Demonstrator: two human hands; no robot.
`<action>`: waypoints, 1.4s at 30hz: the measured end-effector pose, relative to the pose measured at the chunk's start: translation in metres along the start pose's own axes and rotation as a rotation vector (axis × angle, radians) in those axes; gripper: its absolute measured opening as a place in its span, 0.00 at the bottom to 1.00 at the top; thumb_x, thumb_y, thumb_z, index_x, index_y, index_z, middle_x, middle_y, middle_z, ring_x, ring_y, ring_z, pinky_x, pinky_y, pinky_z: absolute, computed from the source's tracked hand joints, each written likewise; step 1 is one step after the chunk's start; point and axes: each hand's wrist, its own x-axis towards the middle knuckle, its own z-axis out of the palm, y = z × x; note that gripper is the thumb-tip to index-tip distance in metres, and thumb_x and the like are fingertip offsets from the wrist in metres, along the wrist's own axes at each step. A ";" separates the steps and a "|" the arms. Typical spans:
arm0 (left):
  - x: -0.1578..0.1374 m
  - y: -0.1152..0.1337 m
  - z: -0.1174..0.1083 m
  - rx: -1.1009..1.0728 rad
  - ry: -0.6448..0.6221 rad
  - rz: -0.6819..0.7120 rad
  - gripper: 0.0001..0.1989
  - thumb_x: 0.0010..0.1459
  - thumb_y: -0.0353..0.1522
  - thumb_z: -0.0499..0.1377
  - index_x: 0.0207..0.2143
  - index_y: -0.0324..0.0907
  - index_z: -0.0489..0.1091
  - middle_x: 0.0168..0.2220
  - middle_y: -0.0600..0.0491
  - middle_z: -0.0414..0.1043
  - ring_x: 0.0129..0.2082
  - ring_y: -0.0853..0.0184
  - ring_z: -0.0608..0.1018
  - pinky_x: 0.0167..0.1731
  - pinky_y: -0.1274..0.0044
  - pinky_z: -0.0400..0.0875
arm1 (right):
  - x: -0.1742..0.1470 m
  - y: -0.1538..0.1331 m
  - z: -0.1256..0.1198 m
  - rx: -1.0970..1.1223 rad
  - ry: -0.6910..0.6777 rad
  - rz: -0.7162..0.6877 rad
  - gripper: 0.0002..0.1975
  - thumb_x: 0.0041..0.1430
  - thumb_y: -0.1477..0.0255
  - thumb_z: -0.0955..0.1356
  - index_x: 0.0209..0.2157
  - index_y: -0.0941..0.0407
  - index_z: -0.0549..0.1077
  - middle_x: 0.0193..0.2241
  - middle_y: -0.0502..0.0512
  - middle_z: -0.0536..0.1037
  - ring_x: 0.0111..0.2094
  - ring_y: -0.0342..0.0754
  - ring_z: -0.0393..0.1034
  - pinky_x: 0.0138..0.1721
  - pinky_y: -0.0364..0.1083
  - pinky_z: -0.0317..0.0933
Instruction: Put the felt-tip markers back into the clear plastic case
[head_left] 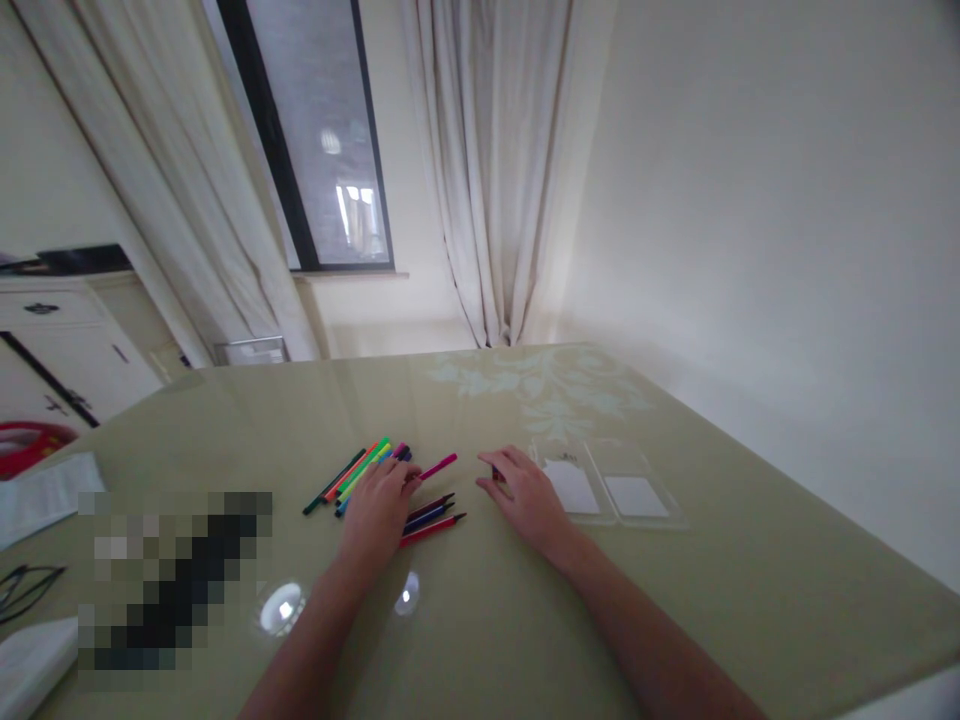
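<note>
My left hand [381, 505] rests over a group of felt-tip markers with its fingers curled. A pink marker [439, 467] sticks out from its fingertips, pointing right. Beyond and left of that hand lie capped-looking markers in green [364, 468], orange, yellow and dark colours, side by side. Below its fingers, a red marker [435, 529] and a blue marker [431, 516] point right with dark tips. My right hand [525, 497] is just right of the pink marker, apart from it. Its thumb and fingers close around a small dark reddish piece, too small to name.
Beside my right hand lies an open clear plastic case [616, 515] with white cards inside. At the left are papers [52, 495], a dark cord [30, 590], a white object [37, 665] and a red item [30, 447]. A wall [787, 250] borders the table's right side.
</note>
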 end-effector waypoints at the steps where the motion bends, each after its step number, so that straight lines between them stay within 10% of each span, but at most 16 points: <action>1: 0.001 0.004 -0.001 -0.059 0.016 0.056 0.09 0.67 0.34 0.56 0.41 0.44 0.76 0.43 0.48 0.78 0.49 0.55 0.76 0.52 0.64 0.69 | 0.000 -0.001 0.000 0.018 0.011 -0.018 0.18 0.68 0.69 0.69 0.58 0.53 0.72 0.50 0.59 0.76 0.50 0.52 0.73 0.52 0.50 0.66; 12: -0.011 0.037 0.001 -0.088 -0.017 0.250 0.14 0.69 0.42 0.55 0.51 0.45 0.70 0.46 0.49 0.78 0.45 0.58 0.79 0.46 0.69 0.70 | -0.004 -0.006 0.000 0.055 0.067 -0.303 0.12 0.71 0.66 0.65 0.47 0.53 0.80 0.38 0.55 0.81 0.40 0.48 0.74 0.46 0.46 0.66; 19: -0.011 0.053 -0.011 0.143 -0.159 0.043 0.21 0.68 0.53 0.52 0.48 0.48 0.70 0.35 0.51 0.81 0.37 0.56 0.83 0.30 0.74 0.66 | -0.001 -0.007 -0.003 0.028 0.090 -0.420 0.10 0.69 0.68 0.68 0.47 0.52 0.81 0.37 0.54 0.83 0.39 0.49 0.73 0.45 0.48 0.67; 27: -0.002 0.021 -0.023 0.073 -0.055 -0.223 0.20 0.67 0.51 0.53 0.48 0.46 0.67 0.42 0.49 0.80 0.41 0.58 0.81 0.35 0.73 0.67 | 0.004 0.025 -0.034 0.127 0.400 -0.031 0.11 0.68 0.65 0.69 0.44 0.52 0.83 0.37 0.56 0.82 0.39 0.50 0.75 0.44 0.49 0.68; 34: -0.012 0.049 -0.010 -0.084 -0.262 0.134 0.11 0.70 0.40 0.52 0.39 0.45 0.68 0.39 0.51 0.76 0.39 0.60 0.77 0.40 0.71 0.66 | 0.004 0.023 -0.024 -0.047 -0.032 0.129 0.06 0.64 0.71 0.72 0.39 0.52 0.83 0.35 0.54 0.76 0.35 0.47 0.72 0.39 0.46 0.64; 42: -0.012 0.040 -0.024 -0.175 -0.442 0.189 0.07 0.60 0.37 0.63 0.31 0.44 0.73 0.34 0.53 0.74 0.37 0.62 0.75 0.37 0.73 0.63 | 0.003 0.019 -0.014 -0.067 -0.160 0.112 0.03 0.58 0.78 0.73 0.34 0.56 0.79 0.35 0.52 0.77 0.36 0.46 0.71 0.40 0.44 0.60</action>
